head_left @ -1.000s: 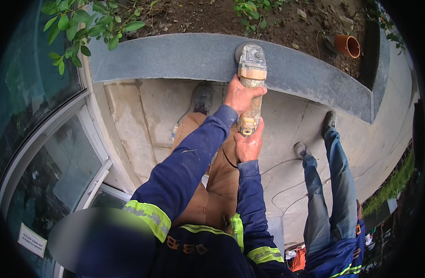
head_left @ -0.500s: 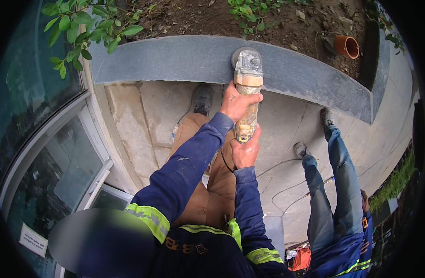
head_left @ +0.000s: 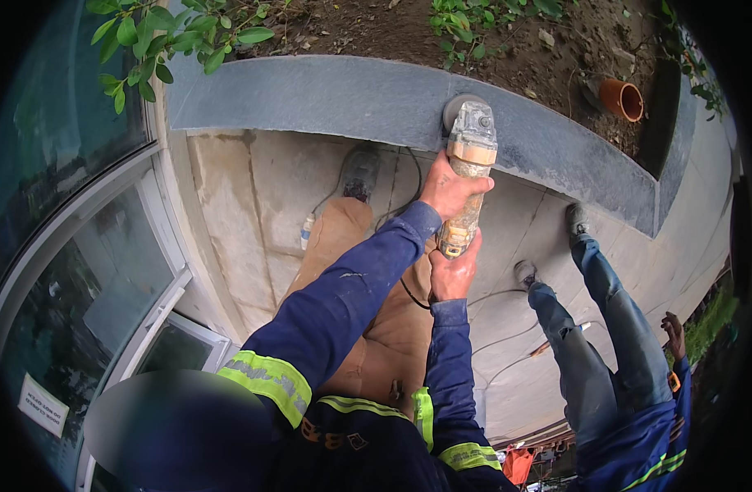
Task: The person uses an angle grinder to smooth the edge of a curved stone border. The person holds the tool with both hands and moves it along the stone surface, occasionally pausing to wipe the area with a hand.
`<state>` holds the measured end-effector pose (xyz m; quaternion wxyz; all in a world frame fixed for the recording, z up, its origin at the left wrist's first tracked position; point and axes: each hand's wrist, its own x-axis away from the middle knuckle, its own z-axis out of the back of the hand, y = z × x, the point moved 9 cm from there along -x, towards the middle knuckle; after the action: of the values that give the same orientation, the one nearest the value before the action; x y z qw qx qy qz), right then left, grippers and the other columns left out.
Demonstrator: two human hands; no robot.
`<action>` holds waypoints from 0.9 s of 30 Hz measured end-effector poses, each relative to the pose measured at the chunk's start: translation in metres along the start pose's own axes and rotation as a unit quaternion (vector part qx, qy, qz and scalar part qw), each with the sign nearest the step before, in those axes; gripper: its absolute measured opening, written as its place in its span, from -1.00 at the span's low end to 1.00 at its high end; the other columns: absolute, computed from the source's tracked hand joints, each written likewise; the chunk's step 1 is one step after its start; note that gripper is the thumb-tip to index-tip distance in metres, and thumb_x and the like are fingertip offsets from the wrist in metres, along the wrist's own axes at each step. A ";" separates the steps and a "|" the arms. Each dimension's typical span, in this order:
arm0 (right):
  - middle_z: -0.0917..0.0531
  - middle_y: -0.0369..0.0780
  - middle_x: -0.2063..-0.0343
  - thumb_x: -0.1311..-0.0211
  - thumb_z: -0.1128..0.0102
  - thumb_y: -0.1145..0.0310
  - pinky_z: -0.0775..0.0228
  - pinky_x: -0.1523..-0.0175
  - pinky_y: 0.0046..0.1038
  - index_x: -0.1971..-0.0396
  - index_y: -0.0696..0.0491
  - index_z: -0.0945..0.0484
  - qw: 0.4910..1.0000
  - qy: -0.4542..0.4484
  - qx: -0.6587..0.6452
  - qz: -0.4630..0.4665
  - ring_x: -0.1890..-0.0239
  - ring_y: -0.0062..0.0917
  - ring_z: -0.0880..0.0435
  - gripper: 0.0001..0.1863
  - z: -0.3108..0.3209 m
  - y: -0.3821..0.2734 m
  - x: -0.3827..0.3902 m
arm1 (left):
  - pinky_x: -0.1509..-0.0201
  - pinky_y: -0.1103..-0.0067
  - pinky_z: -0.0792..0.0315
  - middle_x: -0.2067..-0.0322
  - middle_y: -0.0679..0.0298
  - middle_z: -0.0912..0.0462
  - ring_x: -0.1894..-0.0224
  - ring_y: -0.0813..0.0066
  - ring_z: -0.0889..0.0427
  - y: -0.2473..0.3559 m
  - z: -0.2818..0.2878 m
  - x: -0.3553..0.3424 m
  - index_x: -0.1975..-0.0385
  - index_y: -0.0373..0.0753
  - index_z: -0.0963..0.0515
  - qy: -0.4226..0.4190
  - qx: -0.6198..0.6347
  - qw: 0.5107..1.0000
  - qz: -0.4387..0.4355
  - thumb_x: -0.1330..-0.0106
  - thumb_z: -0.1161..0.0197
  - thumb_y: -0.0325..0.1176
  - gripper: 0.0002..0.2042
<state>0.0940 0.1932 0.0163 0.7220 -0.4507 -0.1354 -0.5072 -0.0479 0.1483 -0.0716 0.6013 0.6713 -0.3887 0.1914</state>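
Observation:
A dusty, yellowish angle grinder point(head_left: 472, 148) lies head-outward across my front, its round disc point(head_left: 454, 108) resting on the top of the grey stone ledge point(head_left: 326, 90). My left hand point(head_left: 454, 184) wraps round the middle of the body, thumb over the top. Below it my right hand point(head_left: 455, 271) grips the rear end, where a black cord point(head_left: 409, 291) hangs down. The underside of the tool is hidden.
A planter of soil point(head_left: 548, 57) holds plants and an orange pot point(head_left: 620, 100). Glass doors point(head_left: 76, 303) stand left, leafy branches point(head_left: 212, 25) overhead. A co-worker's legs point(head_left: 597, 303) are at right, among cords point(head_left: 507, 344). A small bottle point(head_left: 307, 231) stands by my leg.
The grinder and both my hands have shifted right along the ledge and slightly down the picture. The co-worker's hand has come further into view at the right.

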 end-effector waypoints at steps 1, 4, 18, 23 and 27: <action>-0.67 0.11 0.18 0.09 -0.24 0.48 -0.49 -0.03 -0.17 -0.34 0.08 -0.15 1.000 -0.002 0.003 0.010 0.06 0.05 -0.68 -0.14 -0.001 -0.002 -0.002 | -0.02 0.46 -0.54 0.13 0.17 -0.64 0.11 0.38 -0.64 -0.004 0.002 -0.004 0.00 -0.38 -0.41 -0.002 0.017 1.000 0.003 0.06 -0.59 -0.37 -0.38; -0.67 0.12 0.17 0.08 -0.25 0.49 -0.49 -0.03 -0.16 -0.34 0.09 -0.14 1.000 -0.013 0.008 0.011 0.05 0.06 -0.67 -0.13 -0.007 -0.008 -0.008 | 0.00 0.46 -0.55 0.15 0.16 -0.64 0.13 0.39 -0.65 -0.006 0.009 -0.010 0.02 -0.39 -0.41 0.006 0.040 0.998 0.044 0.06 -0.59 -0.38 -0.39; -0.66 0.14 0.16 0.06 -0.25 0.49 -0.48 -0.05 -0.14 -0.34 0.07 -0.14 0.999 -0.022 0.015 0.029 0.05 0.10 -0.65 -0.14 -0.007 -0.016 -0.012 | 0.02 0.47 -0.56 0.17 0.16 -0.65 0.16 0.41 -0.65 0.006 0.010 -0.011 0.03 -0.39 -0.42 0.016 0.013 1.000 0.023 0.07 -0.59 -0.38 -0.39; -0.65 0.14 0.15 0.08 -0.27 0.47 -0.47 -0.07 -0.14 -0.34 0.07 -0.14 0.999 -0.031 0.014 0.008 0.03 0.09 -0.65 -0.13 -0.008 -0.018 -0.016 | 0.01 0.47 -0.55 0.15 0.14 -0.65 0.15 0.40 -0.66 0.011 0.012 -0.013 0.02 -0.39 -0.42 0.015 0.044 0.998 0.034 0.07 -0.59 -0.37 -0.38; -0.64 0.13 0.13 0.08 -0.28 0.46 -0.47 -0.07 -0.15 -0.34 0.06 -0.13 1.000 -0.025 0.017 0.005 0.02 0.08 -0.65 -0.12 -0.010 -0.013 -0.017 | -0.02 0.46 -0.54 0.13 0.13 -0.65 0.13 0.39 -0.65 0.008 0.009 -0.015 0.01 -0.39 -0.42 -0.002 0.055 0.998 0.039 0.07 -0.59 -0.36 -0.38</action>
<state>0.0729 0.1948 0.0065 0.7282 -0.4517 -0.1602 -0.4900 -0.0652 0.1444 -0.0788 0.5546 0.6883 -0.4043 0.2348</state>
